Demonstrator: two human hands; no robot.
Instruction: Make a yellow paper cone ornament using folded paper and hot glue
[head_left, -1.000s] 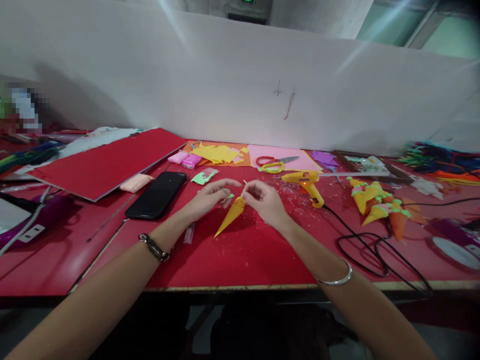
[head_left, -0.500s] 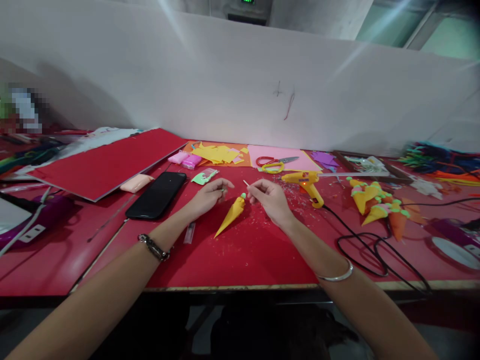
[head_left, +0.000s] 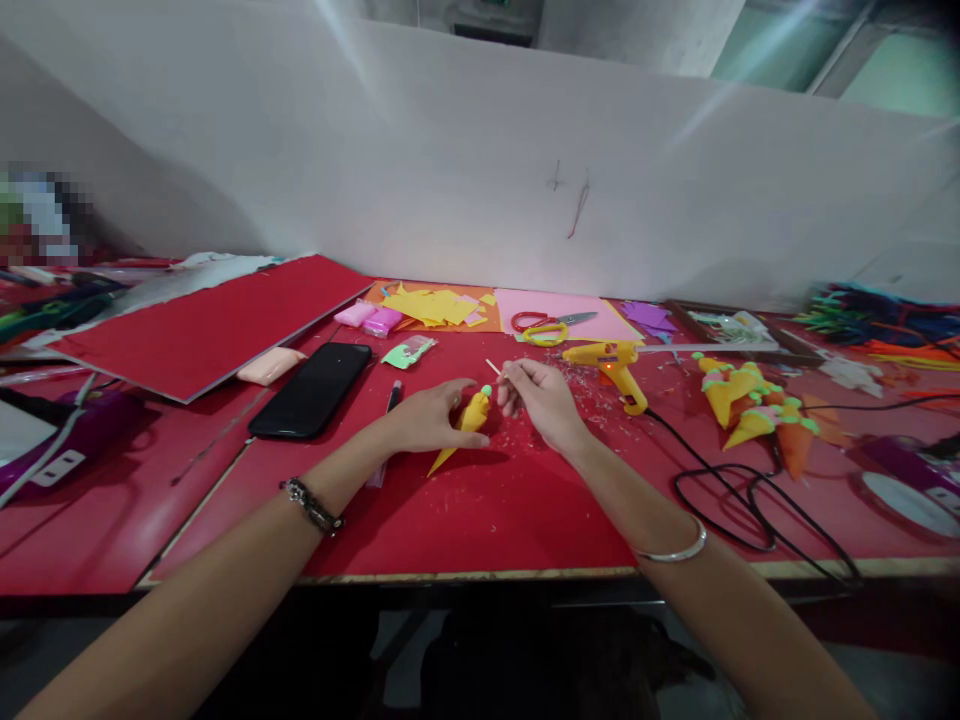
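Observation:
A yellow paper cone with a small green ball at its wide end lies on the red tabletop. My left hand is over it, thumb and fingers apart on either side. Whether they touch the cone I cannot tell. My right hand, just to the right, pinches a thin pale stick that points up and to the left. A yellow glue gun with a lit orange light lies right of that hand. Behind my left wrist is a dark-ended pen-like item, partly covered.
To the left lie a black phone, a peach clay packet and a red board. Scissors rest on pink paper at the back. Finished-looking yellow and orange cones and a looped black cable are at right.
My left hand has come down and toward me, from behind the cone to over it, its thumb and fingers now spread. My right hand still pinches the stick in nearly the same place.

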